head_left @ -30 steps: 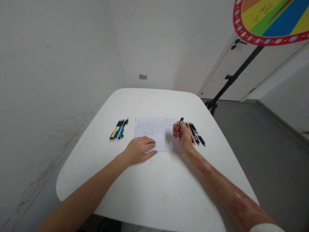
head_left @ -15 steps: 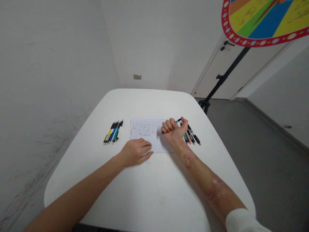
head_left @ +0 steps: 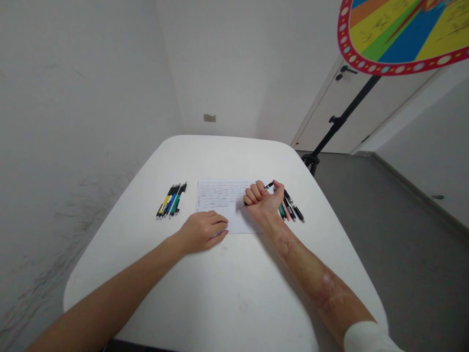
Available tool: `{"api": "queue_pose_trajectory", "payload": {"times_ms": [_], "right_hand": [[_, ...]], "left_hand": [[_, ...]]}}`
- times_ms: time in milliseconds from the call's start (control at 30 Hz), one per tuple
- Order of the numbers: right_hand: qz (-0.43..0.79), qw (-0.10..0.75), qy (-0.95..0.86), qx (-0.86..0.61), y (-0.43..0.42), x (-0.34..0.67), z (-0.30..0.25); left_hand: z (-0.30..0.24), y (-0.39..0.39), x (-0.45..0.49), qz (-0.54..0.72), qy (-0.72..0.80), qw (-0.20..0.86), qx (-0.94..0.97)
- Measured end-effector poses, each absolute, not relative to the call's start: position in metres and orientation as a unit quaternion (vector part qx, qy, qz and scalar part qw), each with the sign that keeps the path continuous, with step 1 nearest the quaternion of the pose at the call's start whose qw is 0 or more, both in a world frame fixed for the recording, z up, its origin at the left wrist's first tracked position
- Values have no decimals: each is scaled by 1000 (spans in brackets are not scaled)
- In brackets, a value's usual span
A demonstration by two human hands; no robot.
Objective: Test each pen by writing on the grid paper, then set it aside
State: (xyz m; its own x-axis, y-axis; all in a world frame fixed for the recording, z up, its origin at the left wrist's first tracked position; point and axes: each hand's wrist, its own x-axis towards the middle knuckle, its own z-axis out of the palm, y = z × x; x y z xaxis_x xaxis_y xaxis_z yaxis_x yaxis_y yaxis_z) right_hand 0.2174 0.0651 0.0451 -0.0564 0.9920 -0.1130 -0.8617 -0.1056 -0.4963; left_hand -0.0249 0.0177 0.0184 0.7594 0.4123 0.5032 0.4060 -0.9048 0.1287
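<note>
A sheet of paper (head_left: 212, 192) covered in handwriting lies in the middle of the table, its lower part blank. My left hand (head_left: 205, 231) rests palm down on its lower left edge, fingers stretched out. Turned palm up over the sheet's right side, my right hand (head_left: 264, 198) has its fingers curled round a black pen (head_left: 269, 186). The pen's upper end sticks out near the thumb, and its lower end shows at the little-finger side, over the paper. The right forearm and hand cover part of the writing.
Several coloured pens (head_left: 171, 200) lie side by side left of the paper, and more pens (head_left: 293, 205) lie right of my right hand. The white table (head_left: 227, 156) has rounded corners. A colourful wheel (head_left: 403, 34) stands on a black stand (head_left: 337, 124) beyond the table's right side.
My left hand has slid slightly left. My right hand has barely shifted left, still holding the pen. The view has tilted a little.
</note>
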Motion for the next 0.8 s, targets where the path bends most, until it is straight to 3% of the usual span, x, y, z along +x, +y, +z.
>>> {"api": "queue_pose_trajectory", "payload": {"times_ms": [300, 467, 667, 800], "right_hand": [[680, 616, -294, -266, 76, 216, 31], [587, 630, -392, -324, 80, 209, 25], [539, 472, -512, -473, 54, 209, 22], [460, 464, -579, -488, 42, 209, 23]], "left_hand": [[20, 18, -25, 272, 215, 7, 938], [20, 18, -25, 265, 216, 7, 940], [18, 18, -26, 261, 218, 8, 940], [19, 17, -26, 263, 215, 5, 941]]}}
